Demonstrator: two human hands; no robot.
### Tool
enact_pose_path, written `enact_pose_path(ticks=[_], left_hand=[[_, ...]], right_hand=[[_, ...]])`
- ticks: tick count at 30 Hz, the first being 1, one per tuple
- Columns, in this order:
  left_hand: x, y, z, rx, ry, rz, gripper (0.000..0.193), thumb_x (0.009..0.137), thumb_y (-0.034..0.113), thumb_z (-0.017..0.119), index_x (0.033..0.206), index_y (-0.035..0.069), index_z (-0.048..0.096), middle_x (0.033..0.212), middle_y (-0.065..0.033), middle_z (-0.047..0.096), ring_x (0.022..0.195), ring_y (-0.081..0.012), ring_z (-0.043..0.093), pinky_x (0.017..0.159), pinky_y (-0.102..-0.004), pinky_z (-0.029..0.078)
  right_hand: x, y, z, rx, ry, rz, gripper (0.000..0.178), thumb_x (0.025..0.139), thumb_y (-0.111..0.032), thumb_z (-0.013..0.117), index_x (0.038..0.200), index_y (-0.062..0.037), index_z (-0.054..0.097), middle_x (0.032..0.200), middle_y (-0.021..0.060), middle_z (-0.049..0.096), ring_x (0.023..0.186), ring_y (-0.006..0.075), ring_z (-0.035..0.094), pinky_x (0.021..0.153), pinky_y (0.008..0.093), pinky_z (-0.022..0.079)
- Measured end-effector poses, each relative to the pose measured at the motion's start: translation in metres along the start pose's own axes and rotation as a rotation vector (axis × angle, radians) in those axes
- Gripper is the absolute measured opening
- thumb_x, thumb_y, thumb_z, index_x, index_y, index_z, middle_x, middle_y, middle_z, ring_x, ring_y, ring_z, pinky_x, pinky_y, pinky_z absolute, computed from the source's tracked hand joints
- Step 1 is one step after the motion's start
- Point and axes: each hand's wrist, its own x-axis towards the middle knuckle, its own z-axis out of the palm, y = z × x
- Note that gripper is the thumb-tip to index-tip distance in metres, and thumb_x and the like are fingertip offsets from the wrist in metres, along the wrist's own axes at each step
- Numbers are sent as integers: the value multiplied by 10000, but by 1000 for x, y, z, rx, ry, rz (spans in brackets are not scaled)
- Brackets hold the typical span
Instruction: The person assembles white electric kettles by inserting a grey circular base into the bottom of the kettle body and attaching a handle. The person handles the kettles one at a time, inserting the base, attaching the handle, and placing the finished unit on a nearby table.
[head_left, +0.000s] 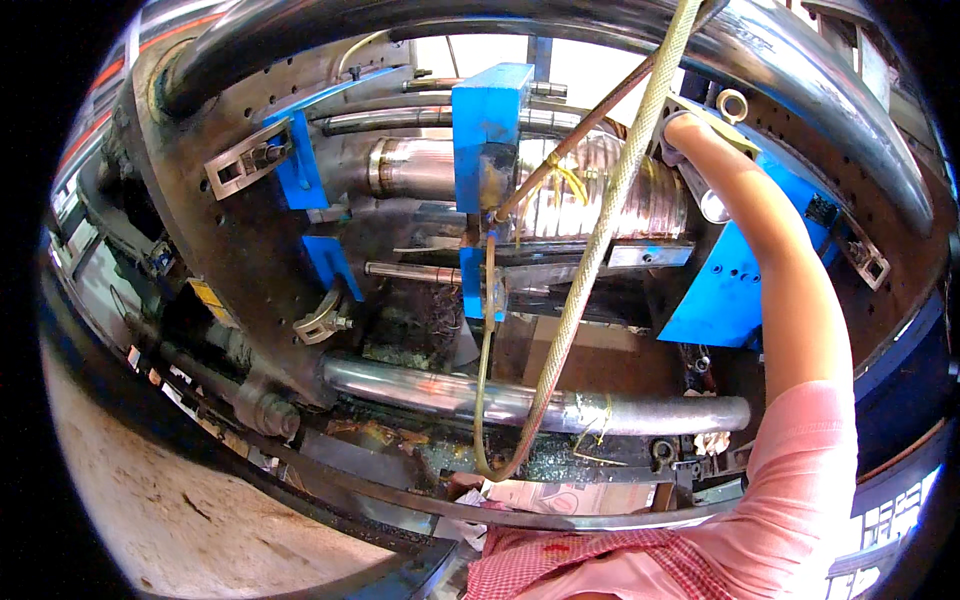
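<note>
My right arm reaches up from the lower right across an open moulding machine. My right hand [681, 133] is at the far right, by the upper edge of the blue mould plate [715, 290]. It is close to the end of a shiny ribbed metal cylinder [640, 190]. The fingers are mostly hidden, so I cannot tell whether they hold anything. My left hand is out of view. Midway along the cylinder stands a blue block [490, 105]. A pale braided hose [608, 220] hangs in front, looping low and rising to the block. Yellow ties [565, 180] are knotted to a thinner brown hose.
Thick steel tie bars cross above, with one [460, 392] below. Metal clamps, such as one on the left platen [248, 162], hold blue plates. An eye bolt ring [733, 105] rises beside my hand. Oily debris lies under the lower bar, near a cardboard piece [575, 497].
</note>
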Motion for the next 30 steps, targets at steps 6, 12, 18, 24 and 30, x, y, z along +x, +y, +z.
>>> enact_pose_path(ticks=[6,12,18,24,30], left_hand=[[-15,9,9,45,41,36,392,980,336,543,1112,-15,658,783,-104,640,584,-222,569,548,-361,444],[-26,13,30,68,56,47,409,981,359,535,1123,-2,664,789,-95,639,578,-212,560,537,-357,429],[-42,38,60,128,45,86,426,981,382,528,1135,11,670,795,-85,639,571,-202,551,525,-353,414],[-34,20,77,35,-87,38,443,982,405,520,1147,25,675,800,-75,639,564,-193,541,514,-349,399],[-2,17,91,-99,-406,-199,411,995,396,512,1181,58,654,737,-66,639,552,-187,540,524,-340,375]], right_hand=[[4,0,4,232,190,-72,651,846,-308,642,1395,0,475,1336,244,599,1242,347,585,1039,397,458],[-15,25,-6,666,122,-104,688,873,-476,633,1430,-107,472,1320,197,572,1238,297,538,1044,368,429],[-143,-40,10,1275,389,-266,550,933,-216,651,1426,-113,430,1170,111,603,999,168,618,859,318,538],[-343,-66,114,1263,-4,-489,928,866,-198,774,1583,-42,205,1557,195,352,1414,265,373,1183,375,296],[-544,-5,201,1249,30,146,1106,766,-448,839,1535,56,225,1444,291,461,1350,367,473,1125,405,385]])
